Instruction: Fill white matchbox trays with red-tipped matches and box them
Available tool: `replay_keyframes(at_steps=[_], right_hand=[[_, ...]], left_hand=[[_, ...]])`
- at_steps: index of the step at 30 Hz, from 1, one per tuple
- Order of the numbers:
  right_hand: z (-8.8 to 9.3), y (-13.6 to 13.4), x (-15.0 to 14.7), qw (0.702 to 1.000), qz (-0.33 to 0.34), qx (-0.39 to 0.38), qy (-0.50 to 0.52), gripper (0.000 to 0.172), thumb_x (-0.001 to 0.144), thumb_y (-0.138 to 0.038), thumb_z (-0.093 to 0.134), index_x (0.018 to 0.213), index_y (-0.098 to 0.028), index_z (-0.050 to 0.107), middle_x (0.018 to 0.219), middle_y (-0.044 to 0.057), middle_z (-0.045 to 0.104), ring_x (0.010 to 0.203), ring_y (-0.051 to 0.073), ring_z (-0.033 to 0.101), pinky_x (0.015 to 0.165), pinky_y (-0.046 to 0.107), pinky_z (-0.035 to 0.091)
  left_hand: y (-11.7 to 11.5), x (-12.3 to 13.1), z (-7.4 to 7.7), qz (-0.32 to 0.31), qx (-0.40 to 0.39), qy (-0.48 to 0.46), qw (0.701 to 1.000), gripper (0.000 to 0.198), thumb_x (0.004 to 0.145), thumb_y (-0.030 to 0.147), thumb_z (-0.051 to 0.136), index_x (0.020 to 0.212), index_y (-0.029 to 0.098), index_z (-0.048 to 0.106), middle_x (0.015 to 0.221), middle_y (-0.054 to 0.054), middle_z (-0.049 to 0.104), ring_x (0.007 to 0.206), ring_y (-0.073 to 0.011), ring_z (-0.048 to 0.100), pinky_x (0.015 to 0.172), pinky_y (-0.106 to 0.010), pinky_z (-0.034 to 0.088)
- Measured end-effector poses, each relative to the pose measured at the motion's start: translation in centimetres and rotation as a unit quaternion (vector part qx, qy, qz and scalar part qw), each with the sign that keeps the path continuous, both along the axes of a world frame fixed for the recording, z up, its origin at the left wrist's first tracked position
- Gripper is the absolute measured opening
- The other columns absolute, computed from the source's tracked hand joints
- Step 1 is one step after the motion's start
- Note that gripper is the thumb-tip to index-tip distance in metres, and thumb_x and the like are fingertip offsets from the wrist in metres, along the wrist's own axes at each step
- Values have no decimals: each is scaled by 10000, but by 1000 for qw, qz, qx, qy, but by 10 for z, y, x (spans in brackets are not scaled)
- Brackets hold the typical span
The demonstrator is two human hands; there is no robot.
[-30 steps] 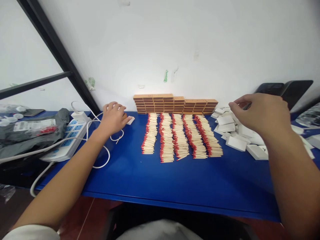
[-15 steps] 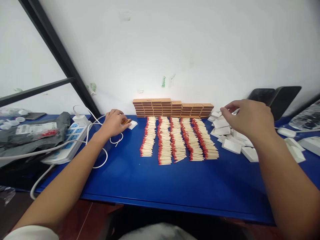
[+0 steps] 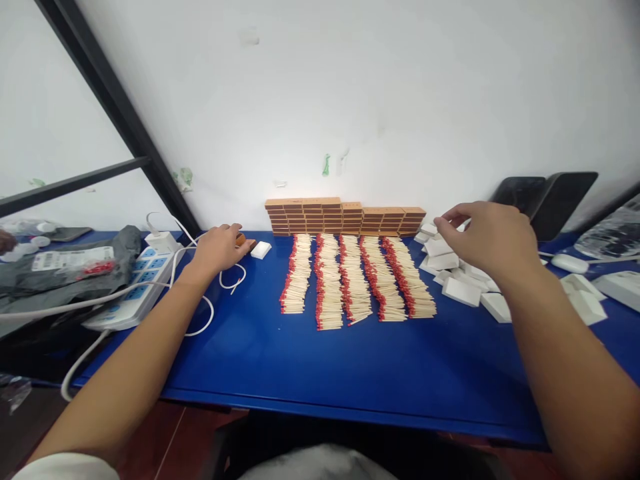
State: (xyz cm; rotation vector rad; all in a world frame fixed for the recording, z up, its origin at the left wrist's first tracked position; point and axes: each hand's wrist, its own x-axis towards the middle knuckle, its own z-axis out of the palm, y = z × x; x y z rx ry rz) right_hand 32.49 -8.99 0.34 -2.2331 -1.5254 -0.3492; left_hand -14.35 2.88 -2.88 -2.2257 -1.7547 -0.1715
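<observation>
At the back left, my left hand (image 3: pixel 217 250) has its thumb and fingers round a brown matchbox sleeve (image 3: pixel 241 240), which it partly covers. More brown cardboard shows just beside the fingers. A small white matchbox tray (image 3: pixel 261 250) lies right of that hand, apart from it. My right hand (image 3: pixel 487 233) hovers over a pile of white matchbox trays (image 3: pixel 461 291), its fingers loosely curled, with nothing visible in them. Between the hands, several rows of red-tipped matches (image 3: pixel 328 283) lie on the blue table (image 3: pixel 325 373). Behind them stand stacked brown matchbox sleeves (image 3: pixel 303 217) along the wall.
On the left are a white power strip (image 3: pixel 145 283), looping white cables (image 3: pixel 213 310) and a grey plastic parcel (image 3: pixel 75 267). Dark phone-like slabs (image 3: pixel 565 203) lean on the wall at right, near a white oval object (image 3: pixel 570 264). Another person's hand (image 3: pixel 7 241) shows at far left.
My left hand has drawn slightly left and down, away from the single white tray, and more brown cardboard shows beside it. My right hand barely differs. Another person's hand has appeared at far left.
</observation>
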Motion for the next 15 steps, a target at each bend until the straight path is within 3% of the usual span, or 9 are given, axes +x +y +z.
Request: replay_keyframes(at_steps=[4,8,11,15], right_hand=[[-1,0,1,1000,7,14,-1,338,877,-471,570,945,-220,786,872,114,772,876,325,678,742,408,468],[1,-1,-1,1000,6,8,-4,359,884,-480,560,965,-217,791,892,115,775,890,324,673,757,407,465],[3,-3,-5,1000,8,-10,2,362,900,-473,556,986,-213,793,900,114,777,919,332,676,775,408,463],[5,-3,-4,1000,3,-13,6,342,910,-463,567,985,-219,794,903,102,777,910,325,677,748,395,455]], left_hand=[[4,0,-2,-70,29,-45,996,546,981,519,494,1328,141,681,1263,-199,729,1233,-389,629,1037,-506,491],[4,5,-7,-183,-11,-69,981,556,956,629,542,1262,208,737,1415,-161,651,1387,-368,523,1174,-531,407],[4,7,-16,-175,-33,-34,983,598,929,685,575,1224,198,755,1486,-204,578,1460,-439,418,1170,-620,369],[7,9,-22,-194,-37,-39,979,501,963,611,574,1094,172,778,1448,-210,593,1435,-405,454,1172,-581,386]])
